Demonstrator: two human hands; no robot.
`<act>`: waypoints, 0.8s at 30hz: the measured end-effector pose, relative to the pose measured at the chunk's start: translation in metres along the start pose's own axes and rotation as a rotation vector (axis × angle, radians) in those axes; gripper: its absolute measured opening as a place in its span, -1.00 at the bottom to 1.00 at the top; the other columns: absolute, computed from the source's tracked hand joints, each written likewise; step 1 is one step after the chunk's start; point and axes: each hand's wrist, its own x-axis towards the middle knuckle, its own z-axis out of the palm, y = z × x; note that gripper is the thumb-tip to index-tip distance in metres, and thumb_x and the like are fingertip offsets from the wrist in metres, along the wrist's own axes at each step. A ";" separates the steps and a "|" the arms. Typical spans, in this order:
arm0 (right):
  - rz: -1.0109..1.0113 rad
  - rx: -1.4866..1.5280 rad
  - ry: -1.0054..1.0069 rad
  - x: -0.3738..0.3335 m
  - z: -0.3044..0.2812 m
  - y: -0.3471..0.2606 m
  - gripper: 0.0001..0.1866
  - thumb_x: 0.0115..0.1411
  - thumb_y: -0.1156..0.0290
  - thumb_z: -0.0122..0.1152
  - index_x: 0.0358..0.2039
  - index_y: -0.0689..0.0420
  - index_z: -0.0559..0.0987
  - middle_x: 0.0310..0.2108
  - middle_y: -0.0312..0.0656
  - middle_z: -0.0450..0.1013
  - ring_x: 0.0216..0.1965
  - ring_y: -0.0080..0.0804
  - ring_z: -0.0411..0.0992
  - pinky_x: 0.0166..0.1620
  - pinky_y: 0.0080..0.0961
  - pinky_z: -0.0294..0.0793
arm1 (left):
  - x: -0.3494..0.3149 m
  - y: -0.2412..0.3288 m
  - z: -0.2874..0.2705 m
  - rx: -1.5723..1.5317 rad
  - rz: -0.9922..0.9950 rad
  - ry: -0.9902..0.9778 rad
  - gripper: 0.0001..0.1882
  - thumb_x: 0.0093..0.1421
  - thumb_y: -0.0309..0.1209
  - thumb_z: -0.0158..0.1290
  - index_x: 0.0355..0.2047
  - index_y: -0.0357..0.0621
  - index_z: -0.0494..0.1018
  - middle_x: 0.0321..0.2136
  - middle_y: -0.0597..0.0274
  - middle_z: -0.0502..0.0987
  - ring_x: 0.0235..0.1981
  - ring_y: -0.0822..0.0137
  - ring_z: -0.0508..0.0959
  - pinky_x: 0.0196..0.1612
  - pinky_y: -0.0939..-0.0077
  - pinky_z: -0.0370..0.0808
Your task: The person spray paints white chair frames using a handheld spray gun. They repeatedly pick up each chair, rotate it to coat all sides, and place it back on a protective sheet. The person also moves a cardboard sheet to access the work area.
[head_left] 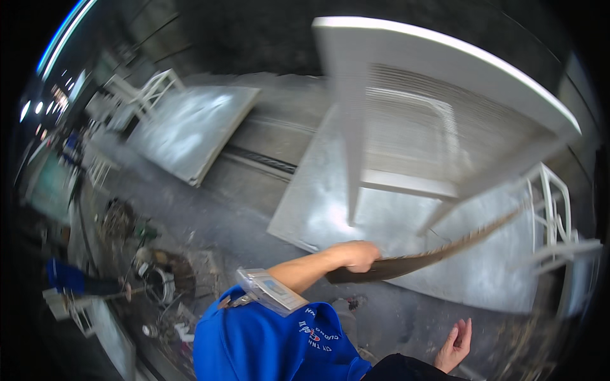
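Dim room, black corners. Bright strip light upper left; glare on left table and right table, brown board dark against it. White frame motion-blurred. Fisheye bends edges; far-left background blurry.

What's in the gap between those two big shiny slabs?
In the head view, grey floor lies there, with a dark strip running across it.

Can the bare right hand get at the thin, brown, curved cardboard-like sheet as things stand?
Probably yes: the right hand looks open and empty, and nothing visible blocks its way to the thin, brown, curved cardboard-like sheet, which the left hand grips at one end.
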 end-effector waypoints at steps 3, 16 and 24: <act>-0.091 -0.040 -0.076 0.000 0.058 -0.018 -0.48 0.46 0.38 0.19 0.36 0.28 0.39 0.13 0.05 0.52 0.08 -0.33 0.49 0.18 -0.46 0.44 | -0.133 -0.072 -0.032 0.070 -0.090 0.097 -0.53 0.09 -0.58 0.04 0.00 0.03 0.66 -0.20 -0.11 0.69 -0.06 -0.12 0.66 -0.01 0.06 0.57; -0.508 0.239 -0.670 -0.131 0.414 -0.261 -0.49 0.38 0.45 0.26 0.31 0.30 0.45 0.04 0.02 0.57 0.01 -0.31 0.54 0.13 -0.40 0.51 | -0.651 -0.257 -0.061 0.555 -0.232 1.196 -0.79 0.04 -0.59 0.13 -0.36 -0.02 0.69 -0.42 0.24 0.70 -0.32 0.14 0.69 -0.25 0.26 0.59; -0.516 0.366 -0.917 -0.191 0.581 -0.340 -0.50 0.39 0.49 0.26 0.32 0.26 0.46 0.05 -0.06 0.56 0.03 -0.40 0.53 0.15 -0.48 0.51 | -0.815 -0.285 -0.102 0.796 -0.682 1.247 -0.78 0.02 -0.60 0.14 -0.32 -0.06 0.65 -0.40 0.20 0.68 -0.29 0.13 0.68 -0.17 0.22 0.54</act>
